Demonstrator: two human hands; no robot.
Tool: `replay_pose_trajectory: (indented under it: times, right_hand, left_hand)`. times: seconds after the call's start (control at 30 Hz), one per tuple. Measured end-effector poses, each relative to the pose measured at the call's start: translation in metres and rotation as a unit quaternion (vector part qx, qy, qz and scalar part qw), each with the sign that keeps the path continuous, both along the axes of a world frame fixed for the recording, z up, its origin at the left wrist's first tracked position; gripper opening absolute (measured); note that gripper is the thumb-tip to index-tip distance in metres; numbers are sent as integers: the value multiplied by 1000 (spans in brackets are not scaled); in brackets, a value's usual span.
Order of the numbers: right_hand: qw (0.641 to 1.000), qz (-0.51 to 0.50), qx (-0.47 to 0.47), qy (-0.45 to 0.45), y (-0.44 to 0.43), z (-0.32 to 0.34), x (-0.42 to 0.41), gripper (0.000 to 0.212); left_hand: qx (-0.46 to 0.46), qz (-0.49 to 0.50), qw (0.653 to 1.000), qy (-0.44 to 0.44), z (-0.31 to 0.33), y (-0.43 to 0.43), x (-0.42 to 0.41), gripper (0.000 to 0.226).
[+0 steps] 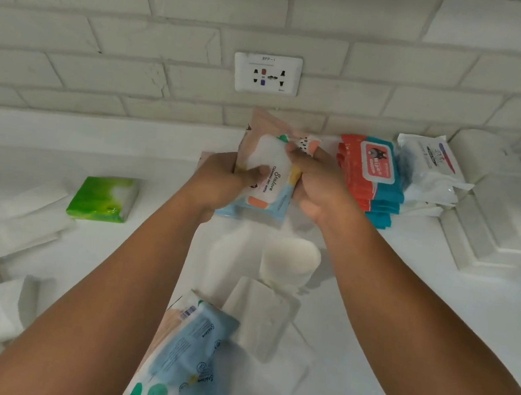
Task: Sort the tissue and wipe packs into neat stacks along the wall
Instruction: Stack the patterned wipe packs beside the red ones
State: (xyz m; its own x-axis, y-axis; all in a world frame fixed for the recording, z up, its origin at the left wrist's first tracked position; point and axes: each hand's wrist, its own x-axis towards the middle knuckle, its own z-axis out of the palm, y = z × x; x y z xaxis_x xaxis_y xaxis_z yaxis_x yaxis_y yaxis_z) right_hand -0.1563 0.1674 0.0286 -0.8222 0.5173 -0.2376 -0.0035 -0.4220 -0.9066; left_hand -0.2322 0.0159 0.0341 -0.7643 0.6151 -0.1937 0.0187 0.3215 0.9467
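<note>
Progress roughly half, we reckon. At 2 o'clock, red-and-blue wipes stack [373, 179], white wipe packs [430, 171] and white tissue packs [508, 223] already sit along the wall [181, 9]. Left hand [219, 183] and right hand [320, 187] both grip the held pastel pack [269, 178], just off centre towards 12. Left to sort: green packs [102, 197] at 9, loose pastel packs [185, 358] at 6, loose white packs [258, 319].

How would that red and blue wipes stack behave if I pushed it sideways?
The red and blue wipes stack looks several packs tall and visibly staggered, so it would probably shear or topple. The glossy wrappers likely slide over each other. Packs look soft, not rigid.
</note>
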Motion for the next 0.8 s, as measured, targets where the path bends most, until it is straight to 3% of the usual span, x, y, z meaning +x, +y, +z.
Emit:
replay_pose_trajectory:
  times: [0.17, 0.4, 0.5, 0.63, 0.8]
  right_hand:
    - [998, -27, -47, -13, 18, 3, 7, 7]
    - [993, -91, -2, -70, 44, -8, 0, 19]
    - [984, -102, 102, -104, 55, -14, 1, 20]
    - [935, -36, 311, -164, 49, -41, 24, 29]
    - [890, 34, 420, -172, 41, -90, 57, 37]
  left_hand:
    - [-9, -25, 999, -19, -19, 23, 1, 23]
    - [-56, -61, 996, 30, -35, 48, -1, 14]
    - [-68, -32, 997, 9, -48, 56, -8, 13]
    - [-96, 4, 993, -62, -68, 68, -16, 20]
    - [-105, 17, 981, -162, -87, 96, -17, 13]
